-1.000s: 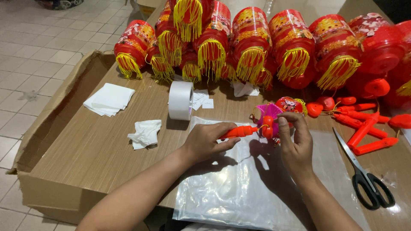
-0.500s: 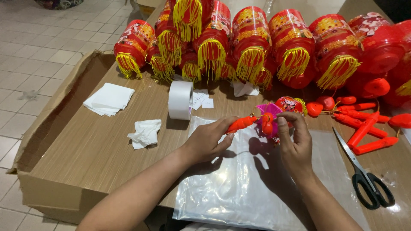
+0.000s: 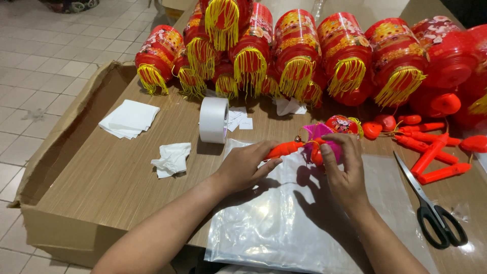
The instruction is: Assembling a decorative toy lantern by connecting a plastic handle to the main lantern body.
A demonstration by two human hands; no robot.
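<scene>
My left hand (image 3: 248,165) grips an orange plastic handle stick (image 3: 282,149) at its near end. My right hand (image 3: 344,162) pinches a small folded lantern piece (image 3: 324,143), magenta and red, at the other end of that stick. Both hands hover just above a clear plastic sheet (image 3: 284,223) spread on the wooden table (image 3: 122,177). A small round red lantern (image 3: 341,124) lies just beyond my right fingers.
Several red lanterns with yellow tassels (image 3: 299,56) line the back of the table. A white tape roll (image 3: 213,120), white paper squares (image 3: 129,118) and a crumpled tissue (image 3: 172,158) lie left. Loose orange sticks (image 3: 431,152) and black-handled scissors (image 3: 431,208) lie right. A cardboard flap (image 3: 66,137) edges the left.
The orange stick has tilted up slightly and shifted a little left in my left hand. My right hand keeps its pinch on the lantern piece.
</scene>
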